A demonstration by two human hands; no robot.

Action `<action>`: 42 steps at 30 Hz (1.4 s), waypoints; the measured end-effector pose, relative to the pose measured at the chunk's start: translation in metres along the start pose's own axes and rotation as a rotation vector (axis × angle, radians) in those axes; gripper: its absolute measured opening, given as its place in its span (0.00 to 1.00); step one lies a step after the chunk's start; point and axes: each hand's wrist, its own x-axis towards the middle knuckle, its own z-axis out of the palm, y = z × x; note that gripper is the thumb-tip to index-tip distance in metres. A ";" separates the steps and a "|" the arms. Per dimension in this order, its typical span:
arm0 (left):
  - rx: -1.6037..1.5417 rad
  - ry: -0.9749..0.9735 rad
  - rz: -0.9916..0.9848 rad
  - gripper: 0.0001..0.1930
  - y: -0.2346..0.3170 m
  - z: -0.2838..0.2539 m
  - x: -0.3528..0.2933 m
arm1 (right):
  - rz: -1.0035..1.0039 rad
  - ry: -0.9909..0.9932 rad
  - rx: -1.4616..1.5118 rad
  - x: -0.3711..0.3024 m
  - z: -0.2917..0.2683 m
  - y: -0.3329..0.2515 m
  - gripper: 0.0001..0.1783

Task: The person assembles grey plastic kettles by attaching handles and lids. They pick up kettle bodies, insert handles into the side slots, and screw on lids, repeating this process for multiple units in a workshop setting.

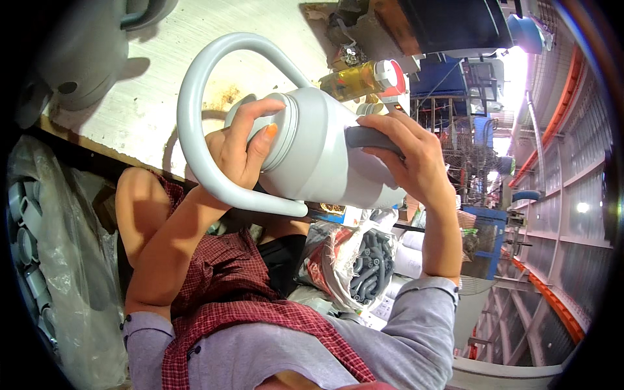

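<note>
A light-grey plastic watering can (318, 149) with a large loop handle (190, 123) lies tilted on its side in front of me, above my lap. Through the loop reaches my left hand (240, 146), its fingers closed around the round cap (276, 140) and neck. My right hand (416, 153) is wrapped over a dark-grey curved spout (374, 138) set against the can's body. The palm hides the far part of the spout, so how firmly it sits in the can cannot be told.
The worn white table (188, 45) bears another grey can (84, 52) and a bottle of yellow liquid (354, 81). Beside my lap stands a white sack (328, 263) of dark-grey curved spouts (372, 266). At left, a clear plastic bag (84, 312) covers grey parts.
</note>
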 end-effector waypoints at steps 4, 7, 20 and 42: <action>0.084 0.123 0.096 0.14 -0.004 0.010 0.000 | -0.040 0.027 -0.023 -0.004 0.005 0.004 0.20; 0.226 0.206 0.221 0.13 -0.013 0.016 0.002 | -0.139 0.077 -0.069 -0.006 0.007 0.012 0.20; 0.054 0.328 0.061 0.15 0.017 -0.029 0.003 | -0.767 0.312 -0.417 0.033 -0.017 0.011 0.19; 0.890 0.686 0.075 0.18 0.072 -0.212 -0.139 | 0.581 0.468 0.216 -0.156 0.256 0.078 0.05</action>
